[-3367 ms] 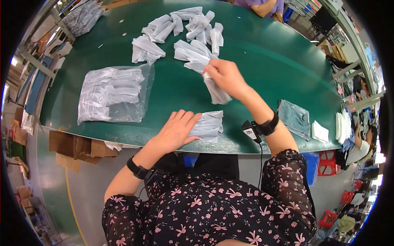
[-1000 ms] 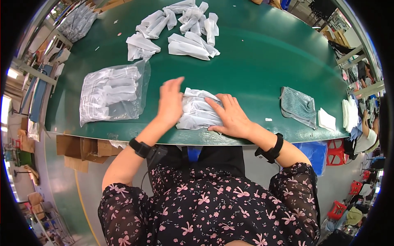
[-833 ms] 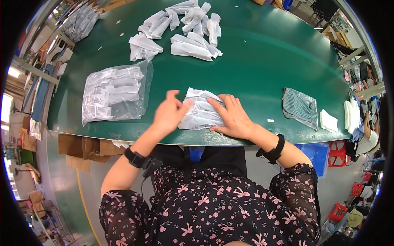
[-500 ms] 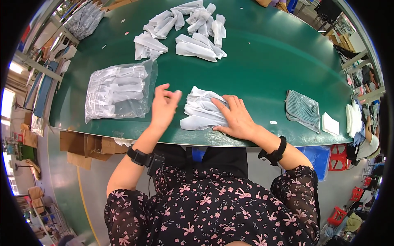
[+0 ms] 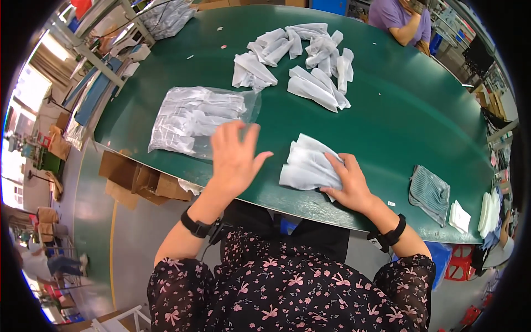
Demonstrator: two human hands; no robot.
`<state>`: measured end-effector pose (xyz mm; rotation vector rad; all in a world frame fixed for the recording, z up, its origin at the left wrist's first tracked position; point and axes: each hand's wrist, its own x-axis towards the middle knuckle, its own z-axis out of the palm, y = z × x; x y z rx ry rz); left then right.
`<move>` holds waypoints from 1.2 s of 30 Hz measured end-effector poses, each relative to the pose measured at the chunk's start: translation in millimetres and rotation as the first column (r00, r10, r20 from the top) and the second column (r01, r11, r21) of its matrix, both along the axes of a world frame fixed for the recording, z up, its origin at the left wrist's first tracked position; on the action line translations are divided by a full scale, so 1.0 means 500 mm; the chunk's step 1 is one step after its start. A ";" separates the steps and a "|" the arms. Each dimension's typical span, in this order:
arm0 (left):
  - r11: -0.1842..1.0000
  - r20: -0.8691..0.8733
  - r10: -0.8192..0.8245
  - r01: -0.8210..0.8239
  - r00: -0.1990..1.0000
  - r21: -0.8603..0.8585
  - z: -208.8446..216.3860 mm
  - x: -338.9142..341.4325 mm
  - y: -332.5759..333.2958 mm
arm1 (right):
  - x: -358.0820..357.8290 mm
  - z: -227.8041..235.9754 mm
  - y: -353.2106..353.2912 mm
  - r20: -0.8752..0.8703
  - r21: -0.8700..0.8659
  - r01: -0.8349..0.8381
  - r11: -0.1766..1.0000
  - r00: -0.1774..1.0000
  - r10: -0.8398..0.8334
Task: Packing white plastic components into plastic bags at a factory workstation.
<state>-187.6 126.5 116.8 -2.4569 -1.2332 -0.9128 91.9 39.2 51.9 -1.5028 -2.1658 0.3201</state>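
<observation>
My right hand (image 5: 351, 185) grips the right end of a small stack of white tissue-like wrapped bundles (image 5: 308, 163) near the table's front edge, thumb on the near side and fingers over the far side. My left hand (image 5: 235, 157) holds nothing; its fingers are spread, slightly blurred. It is in front of the open right end of a clear plastic bag (image 5: 251, 105), hiding part of it. Several white wrapped bundles (image 5: 202, 113) lie side by side inside that bag. What the wrapping contains cannot be made out.
On the green table (image 5: 387, 133), loose white bundles (image 5: 315, 88) lie scattered at the far side. To the right are a grey striped folded cloth (image 5: 430, 193) and a small white folded piece (image 5: 459, 217). A person in purple (image 5: 401, 22) sits across. Cardboard boxes (image 5: 145, 180) stand below left.
My left hand has opened its fingers and is now at the bag's edge. My right hand, flat on the stack before, now grips its end, and the stack is more compact. The view has turned.
</observation>
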 end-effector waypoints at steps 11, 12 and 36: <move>0.951 0.612 0.226 -0.035 0.758 -0.309 -0.064 -0.114 0.044 | -0.204 0.041 0.261 -0.810 -0.376 -0.694 0.614 0.568 0.145; 0.952 0.615 0.227 -0.039 0.755 -0.303 -0.054 -0.116 0.042 | -0.230 0.036 0.283 -0.805 -0.390 -0.709 0.588 0.572 0.156; 0.924 0.530 0.016 0.190 0.848 -0.333 -0.084 -0.115 -0.020 | -0.256 0.059 0.357 0.261 -0.243 -0.341 0.908 0.879 0.399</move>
